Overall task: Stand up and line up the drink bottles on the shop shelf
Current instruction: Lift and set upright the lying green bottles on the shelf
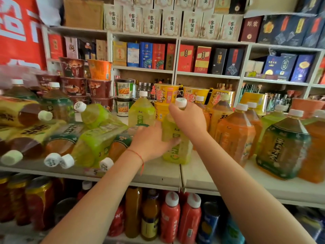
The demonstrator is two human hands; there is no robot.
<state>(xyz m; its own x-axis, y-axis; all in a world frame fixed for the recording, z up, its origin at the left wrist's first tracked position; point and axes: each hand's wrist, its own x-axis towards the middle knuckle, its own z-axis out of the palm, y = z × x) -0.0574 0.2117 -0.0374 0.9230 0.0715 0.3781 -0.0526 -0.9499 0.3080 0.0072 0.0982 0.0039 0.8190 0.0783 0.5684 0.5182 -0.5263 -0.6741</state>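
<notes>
Fingers: right hand (189, 118) grips green bottle (177, 148) neck, left hand (151, 143) holds its side | white shelf (158, 170) | stocked shop

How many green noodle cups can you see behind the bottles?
2. One green noodle cup sits on top of the other, stacked behind the lying green bottles, left of the yellow cups. More may be hidden behind bottles.
</notes>
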